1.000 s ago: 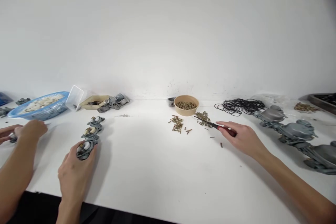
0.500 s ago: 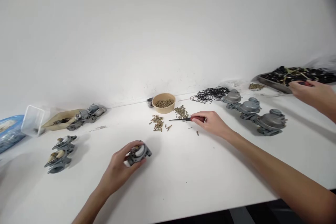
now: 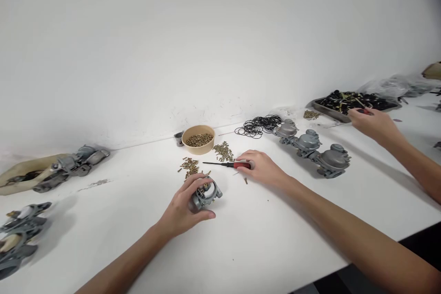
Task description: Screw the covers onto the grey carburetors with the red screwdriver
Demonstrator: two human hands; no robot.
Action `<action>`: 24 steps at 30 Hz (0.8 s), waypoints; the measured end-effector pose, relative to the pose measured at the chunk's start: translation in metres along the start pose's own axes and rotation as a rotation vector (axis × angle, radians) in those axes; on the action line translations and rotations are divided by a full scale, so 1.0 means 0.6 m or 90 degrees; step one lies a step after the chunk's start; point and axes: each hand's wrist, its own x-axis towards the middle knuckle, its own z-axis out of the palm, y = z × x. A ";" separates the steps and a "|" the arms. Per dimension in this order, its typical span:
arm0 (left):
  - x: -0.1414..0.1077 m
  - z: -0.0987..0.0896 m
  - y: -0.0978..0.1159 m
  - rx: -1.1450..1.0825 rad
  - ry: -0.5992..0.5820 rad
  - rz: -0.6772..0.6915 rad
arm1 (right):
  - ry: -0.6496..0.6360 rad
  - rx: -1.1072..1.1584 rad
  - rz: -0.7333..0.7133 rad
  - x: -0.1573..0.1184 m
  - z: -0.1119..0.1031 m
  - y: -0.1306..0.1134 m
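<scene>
My left hand [image 3: 186,204] is wrapped round a grey metal carburetor body [image 3: 206,194] with a white part inside, held at the table's middle. In my right hand [image 3: 258,166] is a red-handled screwdriver [image 3: 243,165], its dark shaft pointing left over the table. Just behind the tool lie a pile of brass screws [image 3: 189,166] and a second pile of small brass parts [image 3: 223,151]. A tan bowl [image 3: 199,149] full of small brass pieces stands behind them, with a small grey part [image 3: 178,138] at its left.
Three assembled grey carburetors [image 3: 333,161] stand to the right, near black rubber rings [image 3: 259,126]. Another person's hand [image 3: 374,124] holds a red tool by a tray [image 3: 336,114] of dark parts. More carburetor bodies [image 3: 20,234] and a tan bag [image 3: 41,169] are at left.
The view has turned right. My left hand has carried the carburetor body nearer to the screwdriver and brass screws, and the body is turned differently. The screwdriver remains in my right hand.
</scene>
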 end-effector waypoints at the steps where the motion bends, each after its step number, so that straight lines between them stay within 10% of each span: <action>1: -0.003 -0.001 0.000 -0.004 -0.009 -0.002 | 0.009 -0.009 0.000 -0.001 -0.008 -0.003; 9: -0.004 -0.014 -0.002 -0.038 0.017 0.061 | -0.105 -0.135 0.082 -0.018 -0.028 -0.033; 14: 0.037 -0.141 -0.047 0.200 0.249 0.094 | -0.218 -0.093 0.116 -0.021 -0.012 -0.029; 19: 0.003 -0.310 -0.142 0.531 0.511 -0.289 | -0.251 -0.090 0.116 -0.019 -0.014 -0.026; 24: -0.088 -0.368 -0.245 0.569 0.482 -0.533 | -0.282 -0.077 0.134 -0.019 -0.016 -0.029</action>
